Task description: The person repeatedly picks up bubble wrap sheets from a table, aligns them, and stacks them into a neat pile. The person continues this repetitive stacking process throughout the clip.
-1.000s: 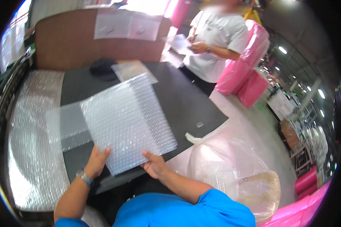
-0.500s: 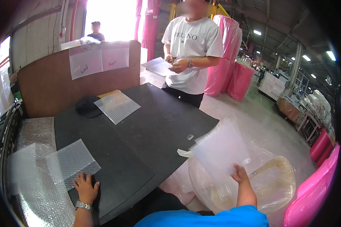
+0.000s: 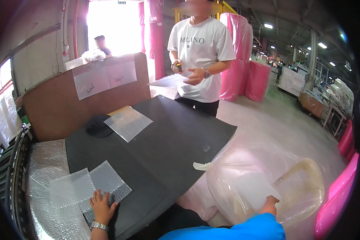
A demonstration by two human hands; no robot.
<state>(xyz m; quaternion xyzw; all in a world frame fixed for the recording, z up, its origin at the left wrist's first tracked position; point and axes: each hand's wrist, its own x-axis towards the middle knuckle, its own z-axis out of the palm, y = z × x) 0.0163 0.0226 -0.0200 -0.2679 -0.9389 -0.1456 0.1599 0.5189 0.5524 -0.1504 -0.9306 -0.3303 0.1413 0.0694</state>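
The person's left hand (image 3: 103, 208) lies with its fingers spread and relaxed, palm down, over the near edge of two bubble-wrap pieces, gripping nothing. A metal-link watch (image 3: 99, 226) circles that wrist. The left bubble piece (image 3: 71, 188) is cloudy and roughly square; the right bubble piece (image 3: 113, 181), clearer and set at a slant, lets the matt black table covering (image 3: 164, 140) show through its dimples. The left one reaches over a broad, glossy strip of bubble film (image 3: 48, 160) along the table's left side.

Out to the right, the right hand (image 3: 270, 205) is at the near right corner of a pale, flat sheet (image 3: 253, 190), which lies against crumpled clear plastic (image 3: 224, 180) just off the table. Its fingers look bent, but whether they pinch the sheet cannot be told. A beige, rounded hoop (image 3: 314, 180) curves beside it.

Farther up the table, another bubble sheet (image 3: 132, 125) overlaps a tan flat piece (image 3: 119, 111) and touches a soft, dark cap (image 3: 98, 126). A limp white scrap (image 3: 202, 165) sits at the right edge. Behind stands a smooth brown board (image 3: 48, 112); to its right, a co-worker (image 3: 200, 48) in a white shirt holds a thin, pale sheet.
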